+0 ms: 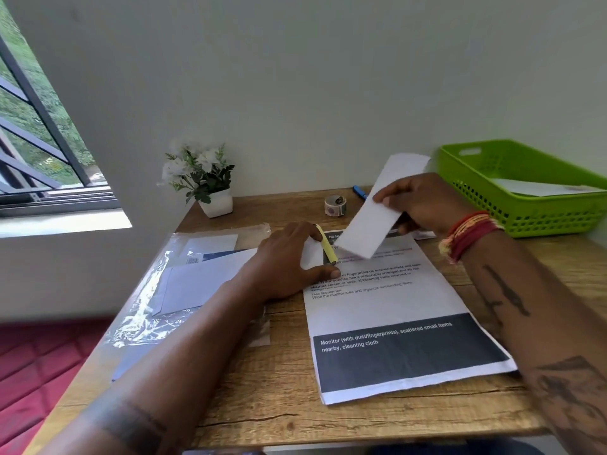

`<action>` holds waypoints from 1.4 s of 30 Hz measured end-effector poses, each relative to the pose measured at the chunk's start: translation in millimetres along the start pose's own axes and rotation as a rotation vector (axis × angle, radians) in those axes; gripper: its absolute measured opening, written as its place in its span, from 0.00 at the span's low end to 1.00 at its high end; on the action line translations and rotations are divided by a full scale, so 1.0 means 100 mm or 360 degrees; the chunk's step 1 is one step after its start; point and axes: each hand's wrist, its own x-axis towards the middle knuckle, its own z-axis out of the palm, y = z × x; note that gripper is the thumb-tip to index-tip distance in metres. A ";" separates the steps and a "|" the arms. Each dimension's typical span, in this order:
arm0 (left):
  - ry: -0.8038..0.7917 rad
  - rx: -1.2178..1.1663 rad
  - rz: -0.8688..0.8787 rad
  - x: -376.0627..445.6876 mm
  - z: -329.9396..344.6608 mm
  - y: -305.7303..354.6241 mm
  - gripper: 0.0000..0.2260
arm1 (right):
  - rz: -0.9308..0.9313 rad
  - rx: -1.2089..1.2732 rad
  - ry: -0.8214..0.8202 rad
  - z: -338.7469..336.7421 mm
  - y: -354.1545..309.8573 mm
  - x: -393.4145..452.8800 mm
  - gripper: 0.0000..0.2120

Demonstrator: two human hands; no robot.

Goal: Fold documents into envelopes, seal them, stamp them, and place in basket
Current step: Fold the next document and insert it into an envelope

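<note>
My right hand holds a white envelope lifted above the table, tilted with its far end up toward the basket. My left hand rests on the table with a yellow stick between thumb and fingers, next to a small white paper piece. Below both hands lies a printed document with a dark band near its front end. A green basket stands at the back right with a white envelope inside.
A clear plastic sleeve with blank envelopes lies at the left of the wooden table. A roll of stamps or tape, a blue pen and a potted white flower stand by the back wall. A window is at the left.
</note>
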 end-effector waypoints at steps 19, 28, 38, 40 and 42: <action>0.0112 -0.0096 -0.0041 0.01 0.06 -0.01 0.37 | -0.0171 -0.0268 0.0229 0.40 0.08 0.01 0.08; 0.0119 -0.0104 -0.0079 0.03 0.09 0.02 0.43 | -0.0178 -0.0191 0.0272 0.55 0.10 0.01 0.13; 0.0075 -0.0051 -0.0108 0.05 0.12 0.00 0.45 | -0.0024 -0.0218 -0.0162 0.68 0.08 -0.08 0.08; 0.0077 -0.0060 -0.0117 0.05 0.11 0.01 0.46 | -0.0011 -0.0106 -0.0228 0.72 0.08 -0.08 0.09; 0.0060 -0.0058 -0.0116 0.06 0.08 0.01 0.46 | 0.0031 0.0057 -0.0308 0.70 0.05 -0.11 0.16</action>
